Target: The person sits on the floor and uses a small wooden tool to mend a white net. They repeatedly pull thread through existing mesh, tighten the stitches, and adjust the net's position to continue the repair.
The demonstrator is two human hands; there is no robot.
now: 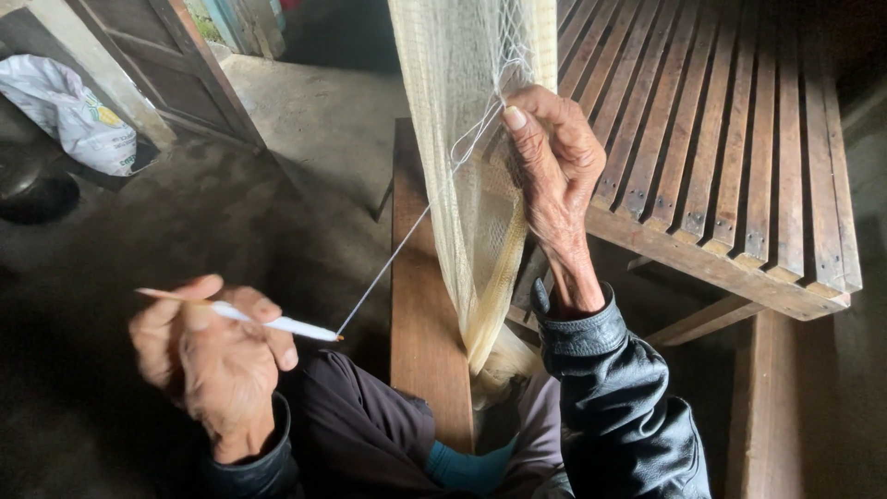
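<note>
The pale fishing net [471, 185] hangs bunched, pinched at a mesh by the right hand [554, 166]. A taut white twine [397, 259] runs down to the netting needle [268, 322] that the left hand [208, 356] grips closed (a knot seems mid-tightening). The next pull likely needs steady tension, beside the slatted wooden bench [730, 139].

Slatted wooden bench [730, 139], pale netting [471, 120] draped over its edge
</note>
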